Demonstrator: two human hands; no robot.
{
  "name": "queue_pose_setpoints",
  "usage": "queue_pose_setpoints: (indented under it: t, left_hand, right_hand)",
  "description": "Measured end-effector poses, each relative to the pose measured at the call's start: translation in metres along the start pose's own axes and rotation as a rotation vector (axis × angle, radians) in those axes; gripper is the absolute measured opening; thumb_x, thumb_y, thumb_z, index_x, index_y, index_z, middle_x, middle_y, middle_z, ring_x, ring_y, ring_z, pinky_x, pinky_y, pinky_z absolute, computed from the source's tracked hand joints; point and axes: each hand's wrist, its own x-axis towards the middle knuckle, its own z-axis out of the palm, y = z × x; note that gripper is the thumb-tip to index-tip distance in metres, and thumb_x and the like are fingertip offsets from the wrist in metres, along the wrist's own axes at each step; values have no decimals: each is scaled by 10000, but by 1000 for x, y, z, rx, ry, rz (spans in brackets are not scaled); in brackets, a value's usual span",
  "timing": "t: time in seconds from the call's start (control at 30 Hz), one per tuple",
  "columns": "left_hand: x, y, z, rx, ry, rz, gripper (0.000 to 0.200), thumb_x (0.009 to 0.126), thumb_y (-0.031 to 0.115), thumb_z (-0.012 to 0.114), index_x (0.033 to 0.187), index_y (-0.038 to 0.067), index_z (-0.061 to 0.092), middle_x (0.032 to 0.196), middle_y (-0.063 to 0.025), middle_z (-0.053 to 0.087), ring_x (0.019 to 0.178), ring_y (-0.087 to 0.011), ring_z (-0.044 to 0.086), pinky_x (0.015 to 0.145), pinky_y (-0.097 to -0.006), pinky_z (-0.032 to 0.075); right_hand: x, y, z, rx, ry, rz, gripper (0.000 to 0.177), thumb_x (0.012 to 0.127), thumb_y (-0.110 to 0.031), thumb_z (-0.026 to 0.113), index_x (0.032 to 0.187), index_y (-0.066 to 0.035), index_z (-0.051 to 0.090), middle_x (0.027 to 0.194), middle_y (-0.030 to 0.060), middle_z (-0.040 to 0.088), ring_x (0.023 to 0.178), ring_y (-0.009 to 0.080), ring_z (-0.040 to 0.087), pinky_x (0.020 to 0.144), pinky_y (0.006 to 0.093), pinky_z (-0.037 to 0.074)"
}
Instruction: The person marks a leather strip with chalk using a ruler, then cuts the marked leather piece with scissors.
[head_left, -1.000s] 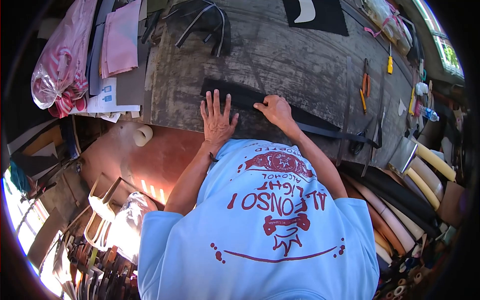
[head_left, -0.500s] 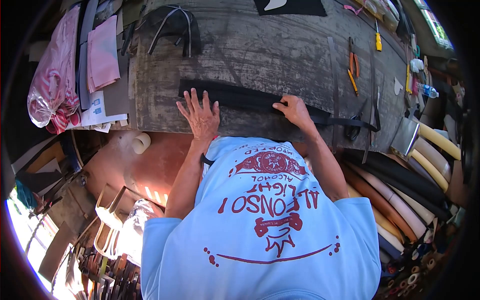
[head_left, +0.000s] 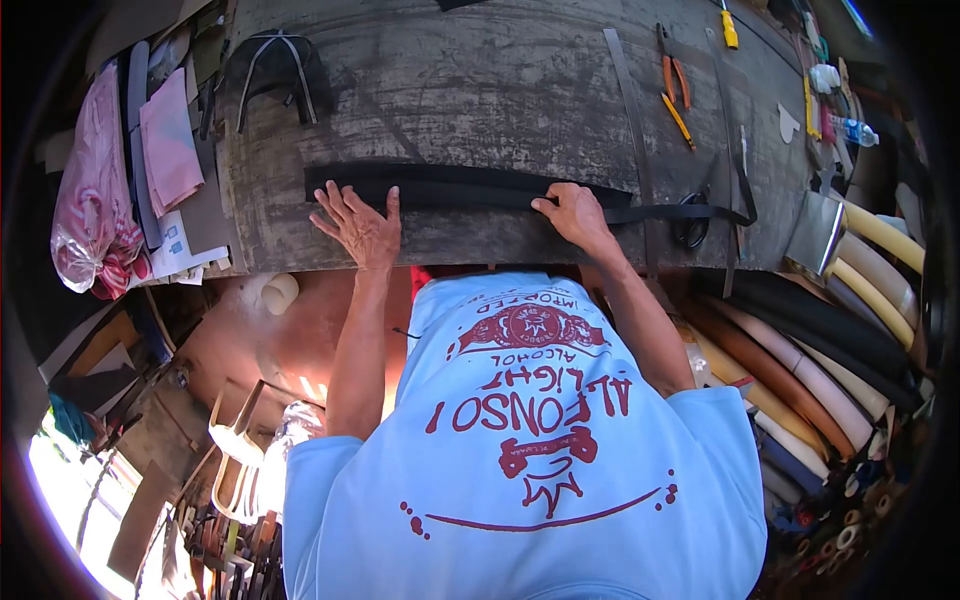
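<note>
A long black strip of material [head_left: 440, 184] lies across the workbench near its front edge. My left hand [head_left: 360, 232] rests flat on its left end, fingers spread. Toward the right end, my right hand [head_left: 577, 213] is closed, thumb and fingers pinched at the strip's lower edge. What exactly sits between those fingertips is partly hidden. From beside my right hand a narrow black strap [head_left: 680, 212] runs right and bends upward in a loop. Black-handled scissors [head_left: 692, 232] appear to lie under that strap.
Orange-handled pliers [head_left: 676, 80], a yellow pencil [head_left: 678, 122] and a yellow screwdriver [head_left: 729, 30] lie on the bench's right side. A curved black piece with pale edging [head_left: 275, 80] is at upper left. Material rolls [head_left: 800, 380] lean below right; pink cloth [head_left: 170, 145] lies left.
The view has shifted, so bench items appear further left. My hands are slightly farther apart, with the right one a little further right along the strip. The left stays flat.
</note>
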Motion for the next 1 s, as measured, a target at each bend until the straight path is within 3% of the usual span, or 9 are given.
queue_pose_setpoints:
  t: [0.5,0.7,0.8,0.93,0.97,1.0]
  left_hand:
    - [-1,-1,2,-2,-32,-6,878,917,607,610,1386,-107,402,1569,-281,259,1519,-456,83,1177,-674,1]
    - [-1,13,-6,24,-19,-95,799,919,518,653,1399,-72,408,1576,-254,242,1526,-426,61,1171,-672,18]
    - [-7,44,-17,-28,219,145,763,900,425,685,1396,-82,405,1555,-256,277,1515,-440,116,1175,-661,58]
    - [-37,120,-28,-366,-146,687,656,841,228,705,1405,3,457,1441,-185,470,1384,-380,402,1149,-553,295]
    - [-44,135,-19,-411,-209,811,654,833,194,686,1409,-9,451,1432,-186,481,1370,-352,429,1152,-510,316]
    - [-52,145,-9,-375,-244,814,660,829,188,680,1413,-13,447,1429,-184,486,1364,-348,436,1154,-499,319]
  right_hand:
    - [7,3,8,8,3,107,370,854,-361,751,1022,-32,751,972,239,722,1011,404,677,882,480,520]
    - [6,-6,12,-62,75,144,372,849,-377,761,1009,-41,760,970,229,728,1003,391,691,879,464,532]
    - [4,-11,12,-125,98,134,375,847,-388,760,981,-38,765,958,219,733,979,389,703,874,455,539]
    - [4,-4,13,-145,145,96,369,830,-388,758,915,-29,768,921,228,732,944,386,715,862,454,547]
    - [4,-2,14,-140,156,81,355,830,-377,753,907,-31,768,913,230,731,941,385,717,863,455,548]
    - [3,1,16,-134,166,66,341,830,-367,748,898,-33,769,904,233,730,937,383,718,864,456,549]
